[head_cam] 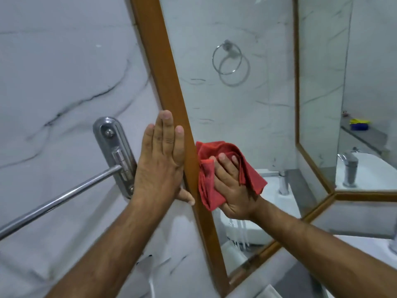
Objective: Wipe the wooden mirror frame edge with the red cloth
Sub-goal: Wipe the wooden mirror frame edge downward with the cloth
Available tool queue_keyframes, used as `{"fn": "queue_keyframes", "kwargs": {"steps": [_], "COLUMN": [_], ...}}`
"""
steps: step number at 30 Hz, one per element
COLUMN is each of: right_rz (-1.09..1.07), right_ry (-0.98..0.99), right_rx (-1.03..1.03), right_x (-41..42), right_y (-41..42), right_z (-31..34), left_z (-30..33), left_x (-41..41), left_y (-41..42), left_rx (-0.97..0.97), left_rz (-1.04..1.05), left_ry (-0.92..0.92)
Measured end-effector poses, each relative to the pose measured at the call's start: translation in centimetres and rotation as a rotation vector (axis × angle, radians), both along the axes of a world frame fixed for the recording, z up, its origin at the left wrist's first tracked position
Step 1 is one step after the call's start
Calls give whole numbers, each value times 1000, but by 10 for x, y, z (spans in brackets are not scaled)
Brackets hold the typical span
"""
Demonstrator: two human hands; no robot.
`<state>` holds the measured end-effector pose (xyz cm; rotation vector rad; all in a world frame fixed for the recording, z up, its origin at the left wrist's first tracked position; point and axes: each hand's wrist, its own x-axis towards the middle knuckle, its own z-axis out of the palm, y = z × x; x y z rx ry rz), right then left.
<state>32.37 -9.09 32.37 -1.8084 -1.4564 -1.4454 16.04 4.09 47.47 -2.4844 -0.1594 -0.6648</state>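
Note:
The wooden mirror frame runs as a brown strip from top centre down to the bottom, with the mirror glass to its right. My left hand lies flat with fingers straight against the frame's left edge and the wall, its thumb hooked on the frame. My right hand grips the bunched red cloth and presses it on the glass right beside the frame's inner edge.
A steel towel bar on an oval wall bracket juts out left of my left hand. Marble wall tiles surround the mirror. The glass reflects a towel ring and a white basin; a second framed mirror panel stands at right.

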Motion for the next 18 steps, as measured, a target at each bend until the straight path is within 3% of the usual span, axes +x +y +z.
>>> {"fn": "queue_keyframes", "kwargs": {"steps": [3,7,9,13,16,18], "right_rz": [62,39,-1,-86,-113,-55], "right_ry": [-221,-356,-293,63,62,-72], "right_rx": [-277,-354,-230,93,-11,-145], "right_x": [16,29,33,5,-11,-11], "right_y": [-39,-58,-41,0,-1,-25], "right_z": [-3,44,30,-30,-70,-76], "left_z": [-16,-28,-36,-56,-70,-75], "left_x": [-3,-4,-1,4,9,7], "left_y": [-1,2,4,12,16,13], "left_rx": [-8,-29,-22,38,5,38], "left_rz": [0,-41,-63,-187,-240,-251], "left_ry": [33,-1,-9,-44,-37,-42]}}
